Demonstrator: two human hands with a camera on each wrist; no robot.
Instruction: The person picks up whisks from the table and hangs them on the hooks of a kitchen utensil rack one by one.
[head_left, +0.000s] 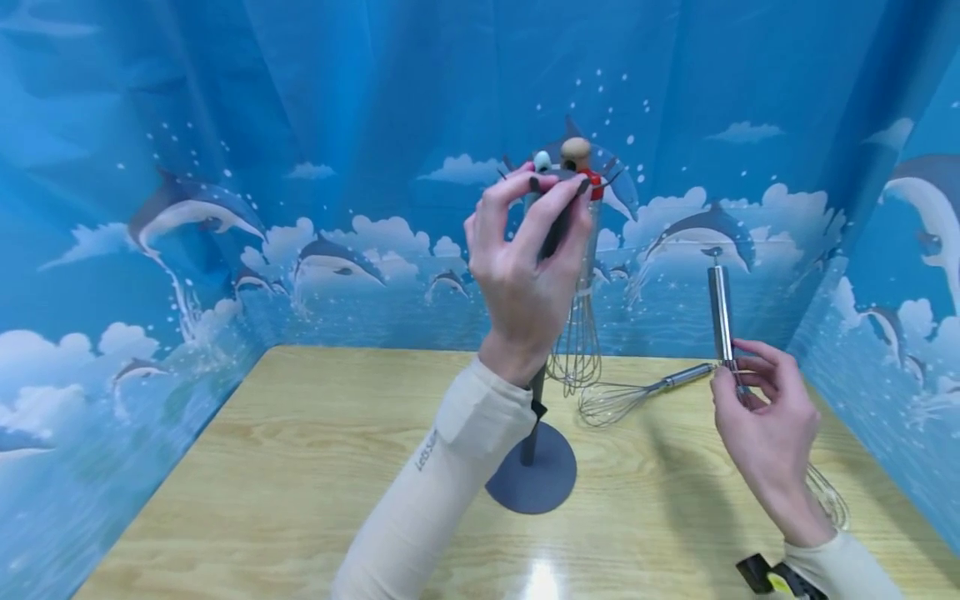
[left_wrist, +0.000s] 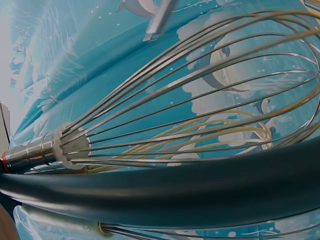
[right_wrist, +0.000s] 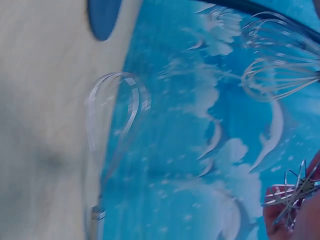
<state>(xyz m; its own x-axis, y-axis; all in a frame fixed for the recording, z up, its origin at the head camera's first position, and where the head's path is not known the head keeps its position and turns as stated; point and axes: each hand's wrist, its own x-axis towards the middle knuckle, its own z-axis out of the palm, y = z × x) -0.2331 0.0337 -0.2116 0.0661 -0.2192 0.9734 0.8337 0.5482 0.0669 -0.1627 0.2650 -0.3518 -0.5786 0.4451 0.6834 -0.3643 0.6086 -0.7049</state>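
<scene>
- Nearest, at the right, wire loops of a whisk (head_left: pixel 831 498) showed beside the right forearm; the rest of it was hidden.
- The whisk stand (head_left: pixel 532 492) rose from a round dark base on the wood-grain surface (head_left: pixel 337 467), near the middle.
- At the right, the right hand (head_left: pixel 772 425) held the steel-handled whisk (head_left: pixel 720 312) with its handle upward; that grip was pinching it low down, wires bunched among the fingers.
- Beyond the stand's base, a second wire whisk (head_left: pixel 615 404) lay on the surface, its handle pointing right towards that hand; whether they touched could not be told.
- The left hand (head_left: pixel 528 242) was raised at the stand's top, its grip curled about the dark head among the hooks.
- Behind it, hanging whisks (head_left: pixel 576 350) pointed wires-down, near a wooden knob (head_left: pixel 576 150).
- The step in hand seemed to be steadying or turning the stand; the next move would call for a free hook facing the right hand.
- Farthest stood the dolphin-print curtain (head_left: pixel 375 108).
</scene>
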